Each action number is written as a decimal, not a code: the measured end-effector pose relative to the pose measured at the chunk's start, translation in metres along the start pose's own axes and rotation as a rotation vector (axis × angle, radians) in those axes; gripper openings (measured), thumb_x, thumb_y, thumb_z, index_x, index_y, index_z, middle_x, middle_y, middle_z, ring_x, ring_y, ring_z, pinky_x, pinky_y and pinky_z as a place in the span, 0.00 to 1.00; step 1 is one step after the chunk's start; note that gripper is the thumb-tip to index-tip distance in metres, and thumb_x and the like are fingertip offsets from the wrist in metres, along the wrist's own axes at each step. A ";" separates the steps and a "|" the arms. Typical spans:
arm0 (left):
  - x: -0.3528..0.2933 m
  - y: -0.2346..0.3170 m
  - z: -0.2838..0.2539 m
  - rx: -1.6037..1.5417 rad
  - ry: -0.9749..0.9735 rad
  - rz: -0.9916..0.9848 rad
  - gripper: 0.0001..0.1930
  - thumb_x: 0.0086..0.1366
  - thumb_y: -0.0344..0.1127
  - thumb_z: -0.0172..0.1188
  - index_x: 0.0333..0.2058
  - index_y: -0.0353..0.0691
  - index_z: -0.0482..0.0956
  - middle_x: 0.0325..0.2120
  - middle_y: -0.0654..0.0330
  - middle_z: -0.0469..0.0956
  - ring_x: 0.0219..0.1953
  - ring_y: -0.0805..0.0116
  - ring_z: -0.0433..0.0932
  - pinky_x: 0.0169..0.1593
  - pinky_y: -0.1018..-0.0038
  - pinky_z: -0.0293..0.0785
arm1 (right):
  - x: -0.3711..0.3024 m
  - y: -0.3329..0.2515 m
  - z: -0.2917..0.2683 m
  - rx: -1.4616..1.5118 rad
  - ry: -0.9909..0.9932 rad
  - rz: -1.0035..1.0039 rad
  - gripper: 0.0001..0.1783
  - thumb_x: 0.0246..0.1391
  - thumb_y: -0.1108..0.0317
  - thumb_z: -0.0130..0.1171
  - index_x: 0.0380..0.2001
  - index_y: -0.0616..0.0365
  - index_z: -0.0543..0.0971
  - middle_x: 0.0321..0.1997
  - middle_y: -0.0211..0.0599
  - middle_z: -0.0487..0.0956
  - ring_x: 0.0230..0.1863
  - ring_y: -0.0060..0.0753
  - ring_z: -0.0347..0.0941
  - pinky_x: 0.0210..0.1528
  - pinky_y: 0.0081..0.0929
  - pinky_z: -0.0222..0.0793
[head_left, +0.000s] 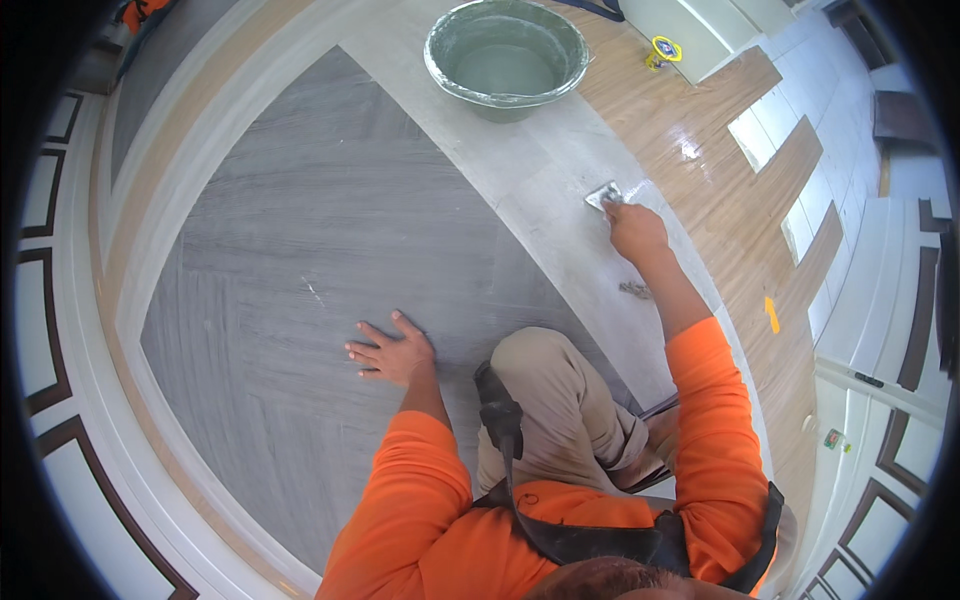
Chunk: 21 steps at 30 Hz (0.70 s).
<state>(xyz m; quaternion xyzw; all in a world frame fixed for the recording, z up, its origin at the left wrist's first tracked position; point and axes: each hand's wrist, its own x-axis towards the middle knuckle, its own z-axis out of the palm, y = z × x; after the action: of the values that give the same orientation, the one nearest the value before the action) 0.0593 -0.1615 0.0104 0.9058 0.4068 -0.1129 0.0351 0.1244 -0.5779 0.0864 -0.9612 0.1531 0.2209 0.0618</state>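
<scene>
My left hand point(395, 352) lies open, fingers spread, on a dark grey wood-grain floor point(300, 200). My right hand point(640, 233) is closed on a small putty knife point(600, 194), its pale flat blade against a light grey floor strip point(540, 215). Between the blade and my right forearm the strip shows dull smears. A small dark crumbly clump point(634, 289) sits beside that forearm. Farther off on the strip stands a wide basin point(505, 113) with greyish-green liquid inside and a spattered rim.
To the right, wood-look planks point(700, 190) end in a stepped edge over white tiles point(815, 110). A yellow-and-blue item point(663, 52) stands near a white panel point(690, 35). An orange arrow marker point(771, 314) lies on the planks. White walls with dark-framed panels point(40, 330) run along the left.
</scene>
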 end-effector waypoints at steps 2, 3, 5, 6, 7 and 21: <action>0.002 0.000 0.000 -0.002 0.002 0.009 0.45 0.76 0.73 0.33 0.81 0.51 0.49 0.82 0.43 0.37 0.84 0.49 0.32 0.82 0.43 0.29 | -0.004 0.000 0.005 0.018 0.033 0.003 0.25 0.70 0.63 0.51 0.67 0.34 0.80 0.49 0.48 0.88 0.51 0.52 0.85 0.55 0.49 0.80; 0.004 -0.001 0.002 -0.003 0.020 0.006 0.45 0.76 0.74 0.33 0.81 0.51 0.49 0.82 0.42 0.38 0.84 0.49 0.33 0.82 0.43 0.30 | -0.004 0.000 0.007 0.027 0.051 0.006 0.25 0.70 0.63 0.51 0.67 0.34 0.80 0.49 0.48 0.88 0.51 0.52 0.85 0.55 0.49 0.80; 0.006 -0.002 0.005 -0.005 0.061 0.006 0.45 0.76 0.74 0.35 0.81 0.51 0.50 0.81 0.41 0.40 0.84 0.49 0.34 0.82 0.43 0.31 | 0.004 -0.010 0.010 0.063 0.049 0.019 0.25 0.70 0.62 0.51 0.67 0.33 0.80 0.48 0.49 0.88 0.51 0.52 0.85 0.55 0.49 0.80; 0.005 0.000 0.005 -0.021 0.058 0.005 0.46 0.76 0.74 0.35 0.81 0.51 0.50 0.81 0.41 0.40 0.84 0.49 0.34 0.82 0.43 0.30 | 0.008 -0.012 0.008 0.084 0.050 0.027 0.24 0.70 0.62 0.52 0.67 0.33 0.80 0.48 0.49 0.88 0.51 0.51 0.85 0.55 0.49 0.80; 0.004 0.002 0.003 -0.037 0.055 0.005 0.46 0.76 0.74 0.35 0.81 0.51 0.50 0.81 0.41 0.40 0.84 0.49 0.34 0.82 0.43 0.30 | 0.013 -0.010 0.003 0.081 0.062 0.017 0.23 0.71 0.61 0.52 0.66 0.32 0.81 0.48 0.50 0.87 0.50 0.52 0.85 0.55 0.49 0.80; 0.008 -0.003 0.014 0.027 0.046 0.000 0.47 0.75 0.76 0.35 0.81 0.52 0.49 0.82 0.43 0.39 0.84 0.49 0.34 0.82 0.44 0.32 | -0.099 0.069 0.052 0.129 0.233 -0.133 0.25 0.64 0.64 0.64 0.65 0.48 0.81 0.56 0.49 0.80 0.56 0.53 0.78 0.56 0.46 0.79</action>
<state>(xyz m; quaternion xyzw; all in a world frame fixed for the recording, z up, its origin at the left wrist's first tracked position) 0.0599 -0.1559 -0.0054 0.9085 0.4061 -0.0974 0.0136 -0.0037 -0.6067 0.0805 -0.9824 0.1093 0.0930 0.1198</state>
